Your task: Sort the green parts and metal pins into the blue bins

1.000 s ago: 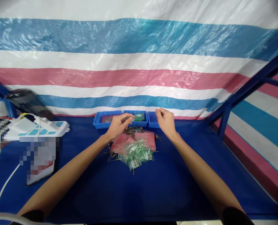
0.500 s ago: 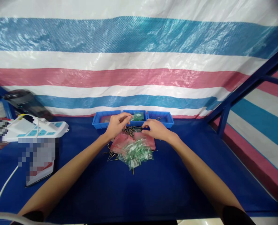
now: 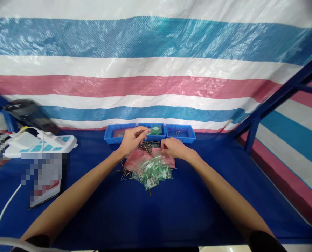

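Note:
My left hand [image 3: 131,140] hovers in front of the left and middle blue bins, thumb and fingers pinched together. Anything in that pinch is too small to make out. My right hand [image 3: 174,148] is curled with its fingertips down by the heap, and what they grip is hidden. Between the hands lie thin metal pieces with dark and brassy parts [image 3: 146,146]. Nearer me are pink plastic bags [image 3: 137,159] and, partly over them, green-tinted clear bags [image 3: 156,169] with small metal pieces inside.
Three blue bins stand in a row: the left bin [image 3: 113,140], the middle bin [image 3: 159,137] with a green bag [image 3: 155,130], and the right bin [image 3: 188,140] with a few thin pieces. A white power strip [image 3: 63,147] and dark bottle [image 3: 31,113] lie left. Blue frame bars [image 3: 270,99] rise right.
My right hand has shifted slightly, its fingers now curled in more tightly and lower beside the heap. My left hand keeps its pinch in nearly the same place.

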Available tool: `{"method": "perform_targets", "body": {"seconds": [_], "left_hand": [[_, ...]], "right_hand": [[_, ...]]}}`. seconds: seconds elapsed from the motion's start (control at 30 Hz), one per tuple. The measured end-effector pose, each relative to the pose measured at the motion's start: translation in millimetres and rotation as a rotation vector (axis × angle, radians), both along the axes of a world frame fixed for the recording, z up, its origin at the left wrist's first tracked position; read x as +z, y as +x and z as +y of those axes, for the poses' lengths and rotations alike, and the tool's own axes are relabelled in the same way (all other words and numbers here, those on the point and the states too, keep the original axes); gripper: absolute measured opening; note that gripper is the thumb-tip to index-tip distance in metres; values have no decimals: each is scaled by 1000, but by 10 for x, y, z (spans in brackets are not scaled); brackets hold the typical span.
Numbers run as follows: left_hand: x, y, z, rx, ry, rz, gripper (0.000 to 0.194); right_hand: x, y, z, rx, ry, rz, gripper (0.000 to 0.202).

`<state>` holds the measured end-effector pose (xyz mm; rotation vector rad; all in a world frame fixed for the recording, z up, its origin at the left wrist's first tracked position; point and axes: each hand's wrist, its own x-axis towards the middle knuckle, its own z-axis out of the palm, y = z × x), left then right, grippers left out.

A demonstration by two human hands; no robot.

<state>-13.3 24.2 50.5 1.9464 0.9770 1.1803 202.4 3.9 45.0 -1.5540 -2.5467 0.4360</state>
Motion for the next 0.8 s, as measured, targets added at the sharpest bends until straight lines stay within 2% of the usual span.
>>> {"method": "perform_targets", "body": {"seconds": [0.2,0.3,0.4,0.57,0.8], "left_hand": [[12,3,6,27,11,62,26],[24,7,22,28,71,133,33],[17,13,28,-26,46,212,47],[2,40,3,-130,-15,333,33],[-7,12,7,-110,14,218,24]], "right_hand": [[130,16,-19,-8,-13,10,11],[209,38,-38,13,49,48,10],[292,58,-69,24,146,92,11],[391,71,-114,-10,290,208,8],[401,21,-140,-17,456,437,4]]}}
